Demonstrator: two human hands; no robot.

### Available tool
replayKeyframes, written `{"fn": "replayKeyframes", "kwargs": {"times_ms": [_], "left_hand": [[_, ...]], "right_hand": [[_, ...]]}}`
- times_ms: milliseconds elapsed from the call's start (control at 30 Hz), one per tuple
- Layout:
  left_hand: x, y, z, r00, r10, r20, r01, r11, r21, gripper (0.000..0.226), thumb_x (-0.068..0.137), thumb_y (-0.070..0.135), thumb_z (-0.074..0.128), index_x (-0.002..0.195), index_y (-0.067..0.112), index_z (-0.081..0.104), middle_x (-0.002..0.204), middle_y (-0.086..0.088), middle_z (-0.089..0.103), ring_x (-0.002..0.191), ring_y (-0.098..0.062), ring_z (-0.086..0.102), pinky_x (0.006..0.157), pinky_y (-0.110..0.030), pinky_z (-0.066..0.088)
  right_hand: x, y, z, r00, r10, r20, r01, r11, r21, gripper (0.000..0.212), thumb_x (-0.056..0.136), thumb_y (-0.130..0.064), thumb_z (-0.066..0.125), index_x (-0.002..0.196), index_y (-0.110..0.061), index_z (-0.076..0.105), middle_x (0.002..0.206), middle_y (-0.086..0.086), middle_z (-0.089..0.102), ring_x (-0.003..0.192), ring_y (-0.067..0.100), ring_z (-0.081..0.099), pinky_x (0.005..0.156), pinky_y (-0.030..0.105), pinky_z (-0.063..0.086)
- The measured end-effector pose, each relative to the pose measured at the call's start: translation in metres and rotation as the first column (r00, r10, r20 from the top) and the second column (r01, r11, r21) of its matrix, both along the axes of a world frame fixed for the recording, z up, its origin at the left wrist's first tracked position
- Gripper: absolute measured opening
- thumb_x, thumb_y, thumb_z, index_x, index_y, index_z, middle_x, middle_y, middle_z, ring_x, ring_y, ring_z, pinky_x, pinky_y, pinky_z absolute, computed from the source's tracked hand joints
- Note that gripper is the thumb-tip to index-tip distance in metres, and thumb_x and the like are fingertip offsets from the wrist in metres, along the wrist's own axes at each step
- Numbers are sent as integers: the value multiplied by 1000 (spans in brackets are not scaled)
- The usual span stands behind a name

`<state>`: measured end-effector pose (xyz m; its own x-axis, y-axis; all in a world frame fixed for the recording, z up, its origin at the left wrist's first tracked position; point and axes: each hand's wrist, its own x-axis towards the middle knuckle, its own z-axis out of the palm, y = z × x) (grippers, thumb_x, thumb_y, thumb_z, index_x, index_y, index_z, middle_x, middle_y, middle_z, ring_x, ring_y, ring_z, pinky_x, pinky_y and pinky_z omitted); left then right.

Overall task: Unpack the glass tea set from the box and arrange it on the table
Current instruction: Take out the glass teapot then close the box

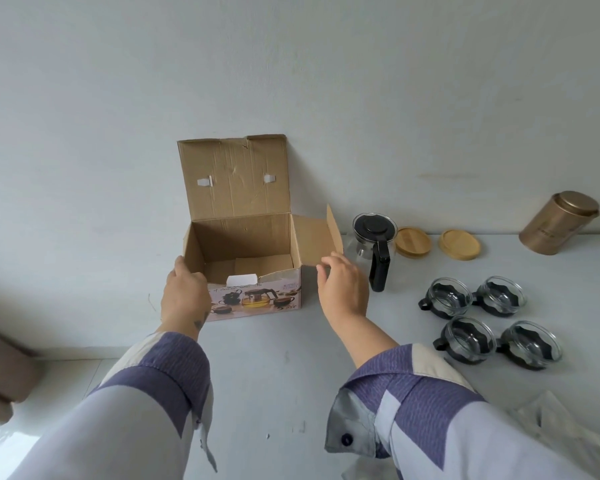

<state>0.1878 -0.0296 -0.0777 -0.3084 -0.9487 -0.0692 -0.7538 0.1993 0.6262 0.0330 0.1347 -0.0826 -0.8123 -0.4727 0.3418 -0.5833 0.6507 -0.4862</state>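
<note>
The box (246,258) stands open against the wall, apparently emptied: only cardboard and a white slip show inside. The teapot (374,249) and four glass cups (489,320) sit to its right on the table (284,358). The left hand (184,292) rests loosely on the box's left corner; the right hand (342,289) touches the side flap, fingers relaxed, grasping nothing firmly. Next, probably closing or removing it. The box floor's near part is hidden.
</note>
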Motion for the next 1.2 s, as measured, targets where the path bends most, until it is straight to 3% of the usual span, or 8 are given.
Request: {"fn": "replayKeyframes", "kwargs": {"times_ms": [133,267,433,567,667,833,1033,1200], "left_hand": [[-3,2,-1,1000,8,-10,-8,1000,5,49,99,14,28,147,11,20,139,-20,42,117,-39,48,94,-49,40],[-3,0,-1,1000,14,-4,-14,1000,8,49,99,13,28,147,10,21,139,-21,42,117,-39,48,93,-49,40],[-4,-6,-6,999,1,-39,0,1000,28,52,96,14,28,147,13,19,140,-18,42,116,-38,48,95,-50,42],[-5,-4,-5,998,-7,-55,10,999,44,51,98,16,28,148,15,18,142,-16,40,116,-35,50,93,-47,43],[-4,-3,-3,997,-16,-80,20,999,44,49,99,19,28,148,18,19,141,-15,41,115,-33,50,93,-47,45],[8,-10,-11,997,-78,-22,78,997,6,46,98,33,27,143,32,18,134,-15,47,106,-36,56,86,-52,52],[4,-9,-8,988,61,-141,-50,996,80,57,96,46,40,145,29,19,137,-14,32,104,-36,57,83,-45,53],[5,-7,2,990,-3,-144,-20,987,-157,83,92,35,57,150,14,3,148,-6,18,112,-32,53,82,-41,49]], "right_hand": [[-7,-2,5,959,25,-282,-76,983,-169,23,78,4,65,99,-4,70,106,7,68,94,32,61,83,39,53],[-6,-14,25,880,110,-463,-219,957,-190,33,75,11,57,102,-6,68,106,7,65,92,31,57,74,35,53],[4,-29,37,708,322,-629,-392,920,29,30,64,3,75,87,-13,66,102,9,57,85,29,58,54,31,51],[7,-40,35,588,433,-683,-469,871,148,51,64,5,59,105,-20,43,109,8,36,83,21,44,45,22,36],[11,-49,29,645,474,-600,-481,861,163,58,66,4,57,114,-21,38,105,9,44,74,22,53,42,18,30],[15,-59,16,768,516,-380,-447,856,259,40,83,-14,66,122,-18,61,102,4,71,89,25,67,53,31,55],[15,-56,15,899,411,-153,-372,899,231,33,94,-36,53,126,-29,60,130,-4,60,122,20,52,77,35,53],[12,-53,14,909,403,-105,-362,890,278,37,95,-41,49,130,-31,56,137,-5,55,127,18,45,83,36,52]]}}
